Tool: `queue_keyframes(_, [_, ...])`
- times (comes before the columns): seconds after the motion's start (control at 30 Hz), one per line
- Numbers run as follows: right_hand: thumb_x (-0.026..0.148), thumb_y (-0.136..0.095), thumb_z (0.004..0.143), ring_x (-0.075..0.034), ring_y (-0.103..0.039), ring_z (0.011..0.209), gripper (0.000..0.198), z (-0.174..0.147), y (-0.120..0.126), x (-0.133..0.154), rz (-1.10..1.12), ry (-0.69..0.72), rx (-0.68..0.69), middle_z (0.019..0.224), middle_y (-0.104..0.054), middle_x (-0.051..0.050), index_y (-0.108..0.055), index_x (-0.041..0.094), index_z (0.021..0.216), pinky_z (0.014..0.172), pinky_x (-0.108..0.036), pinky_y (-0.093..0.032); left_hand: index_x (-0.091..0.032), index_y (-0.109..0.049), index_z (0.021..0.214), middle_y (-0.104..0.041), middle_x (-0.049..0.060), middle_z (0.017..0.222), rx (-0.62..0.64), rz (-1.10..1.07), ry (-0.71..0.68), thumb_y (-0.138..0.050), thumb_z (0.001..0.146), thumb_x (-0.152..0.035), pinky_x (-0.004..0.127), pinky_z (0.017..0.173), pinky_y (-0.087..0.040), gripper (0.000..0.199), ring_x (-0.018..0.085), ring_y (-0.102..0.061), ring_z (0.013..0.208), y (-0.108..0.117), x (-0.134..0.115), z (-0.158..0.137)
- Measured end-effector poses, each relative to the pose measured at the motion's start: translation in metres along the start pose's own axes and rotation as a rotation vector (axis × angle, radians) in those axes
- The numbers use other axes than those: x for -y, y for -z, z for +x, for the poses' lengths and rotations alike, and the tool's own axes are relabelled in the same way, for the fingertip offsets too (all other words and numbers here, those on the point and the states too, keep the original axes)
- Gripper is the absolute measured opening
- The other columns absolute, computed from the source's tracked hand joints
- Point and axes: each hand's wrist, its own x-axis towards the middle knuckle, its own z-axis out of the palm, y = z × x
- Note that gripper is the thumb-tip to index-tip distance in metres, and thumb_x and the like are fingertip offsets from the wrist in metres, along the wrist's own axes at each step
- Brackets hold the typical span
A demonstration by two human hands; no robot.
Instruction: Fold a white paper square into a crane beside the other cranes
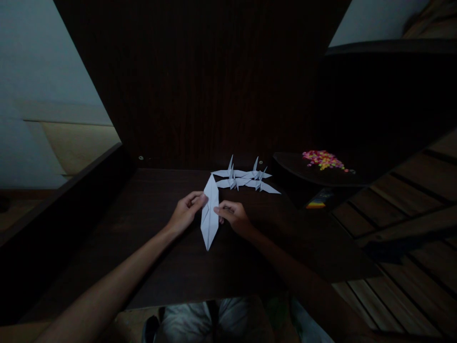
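A long diamond of folded white paper is held up over the dark desk, its points facing away from and toward me. My left hand pinches its left edge, thumb on top. On the opposite edge, my right hand grips it between the thumb above and fingers that are partly hidden underneath. Creases run down the middle of the paper, and a small flap shows near its left side. Just beyond it, several folded paper cranes stand close together in two rows with narrow points sticking up.
The dark wooden desk has a tall back panel and a raised left side board. At the right, a dark curved shelf carries a pile of small colourful pieces. A slatted wooden surface lies farther right.
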Motion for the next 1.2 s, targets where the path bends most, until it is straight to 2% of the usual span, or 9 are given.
queue_keyframes(0.2, [0.041, -0.066, 0.072, -0.011, -0.051, 0.049, 0.025, 0.005, 0.004, -0.003, 0.015, 0.058, -0.08, 0.054, -0.054, 0.003, -0.058, 0.017, 0.067, 0.048, -0.024, -0.04, -0.014, -0.064, 0.091, -0.065, 0.0, 0.07, 0.087, -0.017, 0.041, -0.078, 0.064, -0.037, 0.023, 0.066, -0.046, 0.038, 0.012, -0.06, 0.066, -0.002, 0.002, -0.002])
queue_keyframes(0.27, [0.039, -0.068, 0.07, -0.011, -0.052, 0.053, 0.024, 0.007, 0.004, -0.005, 0.043, 0.087, -0.126, 0.06, -0.056, 0.002, -0.059, 0.018, 0.078, 0.051, -0.024, -0.041, -0.014, -0.061, 0.098, -0.065, -0.001, 0.069, 0.076, -0.036, 0.039, -0.079, 0.063, -0.034, 0.024, 0.067, -0.047, 0.044, 0.013, -0.062, 0.066, -0.003, 0.001, -0.004])
queue_keyframes(0.37, [0.035, -0.069, 0.07, -0.011, -0.053, 0.058, 0.037, 0.008, 0.003, -0.008, 0.068, 0.123, -0.153, 0.064, -0.055, 0.004, -0.057, 0.018, 0.101, 0.056, -0.024, -0.042, -0.017, -0.051, 0.111, -0.066, 0.0, 0.072, 0.063, -0.082, 0.03, -0.078, 0.064, -0.032, 0.025, 0.066, -0.049, 0.056, 0.014, -0.064, 0.068, -0.004, -0.001, -0.005])
queue_keyframes(0.5, [0.031, -0.067, 0.073, -0.011, -0.052, 0.061, 0.056, 0.008, 0.004, -0.011, 0.076, 0.145, -0.125, 0.066, -0.055, 0.005, -0.048, 0.017, 0.124, 0.06, -0.024, -0.043, -0.019, -0.049, 0.11, -0.067, -0.001, 0.076, 0.066, -0.108, 0.005, -0.078, 0.064, -0.032, 0.024, 0.065, -0.049, 0.055, 0.014, -0.065, 0.069, -0.006, -0.001, -0.006])
queue_keyframes(0.7, [0.031, -0.068, 0.072, -0.012, -0.055, 0.063, 0.044, 0.011, 0.005, -0.016, 0.09, 0.156, -0.124, 0.067, -0.057, 0.003, -0.057, 0.015, 0.112, 0.062, -0.026, -0.044, -0.017, -0.054, 0.098, -0.067, 0.001, 0.08, 0.073, -0.106, -0.025, -0.078, 0.065, -0.032, 0.026, 0.066, -0.051, 0.044, 0.016, -0.066, 0.072, -0.005, 0.003, -0.003])
queue_keyframes(0.9, [0.03, -0.069, 0.072, -0.012, -0.056, 0.064, 0.04, 0.01, 0.004, -0.016, 0.098, 0.177, -0.14, 0.067, -0.058, 0.002, -0.06, 0.017, 0.108, 0.061, -0.026, -0.044, -0.018, -0.052, 0.108, -0.068, 0.001, 0.082, 0.073, -0.124, -0.056, -0.074, 0.07, -0.028, 0.025, 0.065, -0.051, 0.045, 0.015, -0.065, 0.073, -0.004, 0.003, -0.004])
queue_keyframes(1.0, [0.03, -0.069, 0.072, -0.012, -0.056, 0.063, 0.04, 0.009, 0.003, -0.016, 0.103, 0.188, -0.15, 0.067, -0.057, 0.003, -0.061, 0.017, 0.109, 0.062, -0.026, -0.045, -0.019, -0.051, 0.111, -0.067, 0.003, 0.092, 0.077, -0.115, -0.083, -0.072, 0.072, -0.026, 0.025, 0.065, -0.052, 0.045, 0.015, -0.065, 0.076, -0.004, 0.003, -0.004])
queue_keyframes(1.1, [0.03, -0.069, 0.071, -0.012, -0.057, 0.065, 0.039, 0.008, 0.003, -0.016, 0.1, 0.182, -0.152, 0.068, -0.058, 0.002, -0.063, 0.017, 0.107, 0.063, -0.026, -0.045, -0.019, -0.055, 0.104, -0.065, 0.004, 0.098, 0.065, -0.085, -0.122, -0.072, 0.071, -0.027, 0.025, 0.063, -0.052, 0.038, 0.016, -0.063, 0.081, -0.004, 0.005, -0.003])
queue_keyframes(1.2, [0.03, -0.068, 0.072, -0.012, -0.056, 0.066, 0.034, 0.007, 0.003, -0.014, 0.08, 0.181, -0.14, 0.07, -0.058, 0.002, -0.066, 0.018, 0.104, 0.063, -0.025, -0.045, -0.017, -0.057, 0.093, -0.062, 0.003, 0.094, 0.057, -0.053, -0.136, -0.073, 0.069, -0.027, 0.024, 0.06, -0.052, 0.03, 0.017, -0.062, 0.083, -0.002, 0.005, -0.002])
